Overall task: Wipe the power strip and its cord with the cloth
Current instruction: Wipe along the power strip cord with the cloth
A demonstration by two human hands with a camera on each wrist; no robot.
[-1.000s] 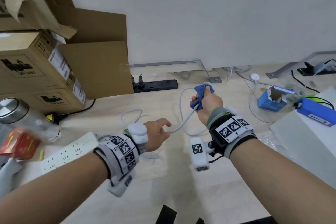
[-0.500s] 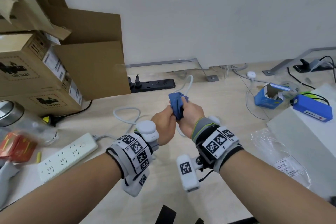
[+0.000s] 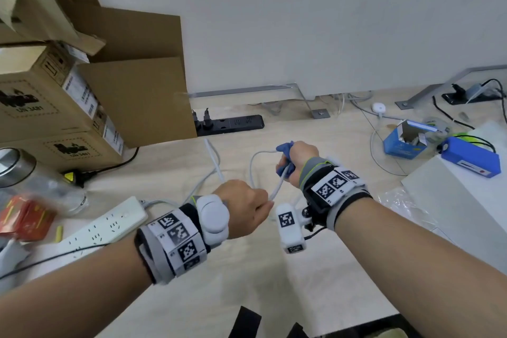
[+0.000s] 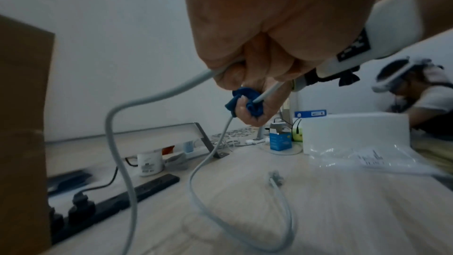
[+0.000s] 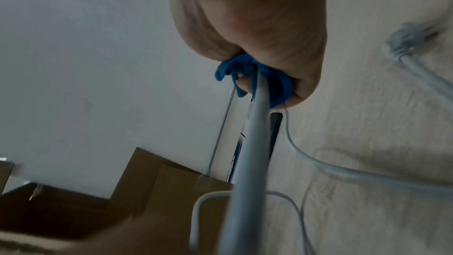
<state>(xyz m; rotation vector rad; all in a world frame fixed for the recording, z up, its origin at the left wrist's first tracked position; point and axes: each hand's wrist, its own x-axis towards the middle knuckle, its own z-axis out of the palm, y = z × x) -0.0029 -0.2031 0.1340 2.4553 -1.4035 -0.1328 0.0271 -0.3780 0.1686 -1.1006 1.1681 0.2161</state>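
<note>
Both hands have moved apart again; my left hand grips the cord; my right hand squeezes the cloth around it.

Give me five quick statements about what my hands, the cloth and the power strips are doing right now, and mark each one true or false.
1. The right hand holds the blue cloth wrapped around the white cord. True.
2. The left hand lies flat on the white power strip. False: it grips the cord, apart from the strip.
3. The black power strip has plugs in it. True.
4. The cloth lies on the floor. False: the right hand holds it.
5. Both hands hold the same cord. True.
</note>
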